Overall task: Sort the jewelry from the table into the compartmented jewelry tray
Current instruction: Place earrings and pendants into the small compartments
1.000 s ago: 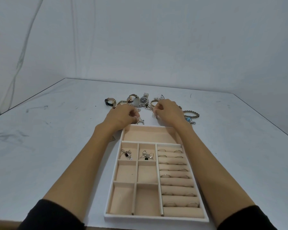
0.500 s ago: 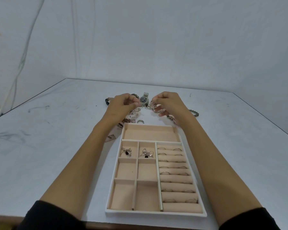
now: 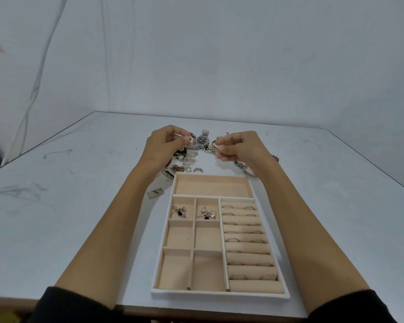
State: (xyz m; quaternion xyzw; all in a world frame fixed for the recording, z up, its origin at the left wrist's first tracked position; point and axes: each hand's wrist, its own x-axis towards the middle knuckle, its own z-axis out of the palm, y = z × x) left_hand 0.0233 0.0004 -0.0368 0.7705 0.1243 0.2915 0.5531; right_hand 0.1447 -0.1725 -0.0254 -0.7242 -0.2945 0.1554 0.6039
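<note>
One jewelry tray (image 3: 219, 296), nearest: rings (image 3: 248, 208) seated in the right-hand rolls, earrings (image 3: 180, 212) in two small compartments. Two hands beyond its far edge have risen off the loose pile (image 3: 187, 160) since a second ago. The left hand (image 3: 163, 145) pinches a silver trinket (image 3: 189, 139), the right hand (image 3: 240, 148) a beaded chain (image 3: 210, 149). These pieces seem separated and ready for placing. Wristwatch (image 3: 202, 139) lies farthest.

The jewelry (image 3: 189, 139) pinched in the left hand (image 3: 166, 145) and right hand (image 3: 240, 148) is too small to identify; the right wrist covers part of a bracelet (image 3: 241, 164) near the tray (image 3: 219, 295).
</note>
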